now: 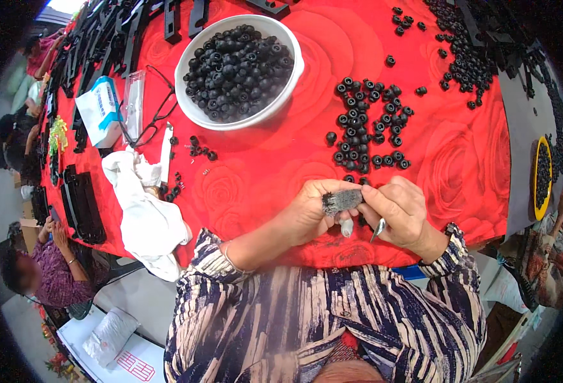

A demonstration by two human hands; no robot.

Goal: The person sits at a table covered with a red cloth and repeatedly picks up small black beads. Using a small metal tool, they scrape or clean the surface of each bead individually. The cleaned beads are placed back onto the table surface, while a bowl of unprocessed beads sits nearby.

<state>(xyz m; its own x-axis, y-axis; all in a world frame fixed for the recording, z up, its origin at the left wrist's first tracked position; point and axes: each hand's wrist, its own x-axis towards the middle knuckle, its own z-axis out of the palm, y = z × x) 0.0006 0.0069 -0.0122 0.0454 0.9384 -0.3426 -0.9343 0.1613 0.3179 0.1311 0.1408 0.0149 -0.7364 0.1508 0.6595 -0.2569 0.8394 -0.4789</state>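
Close to my body, over the near side of the red tablecloth [224, 223], both hands come together. My left hand [310, 207] is closed around a small dark grey block [342, 201] with a rough, bristly surface; its exact kind is unclear. The fingers of my right hand [397, 207] pinch its right end. A thin, shiny metal tip [378, 230] sticks out below my right fingers, its other end hidden in the hand. Under the block shows a whitish, rounded tip [346, 228] that I cannot identify. Just beyond my hands lie grouped small black ring-shaped parts [358, 127].
A white bowl [185, 96] full of similar black parts stands farther off. To the left are eyeglasses [157, 118], a tissue pack [99, 112] and a white cloth [144, 210]. More black parts [463, 64] spread at far right, near a yellow-rimmed tray [539, 214]. A person [61, 274] sits at left.
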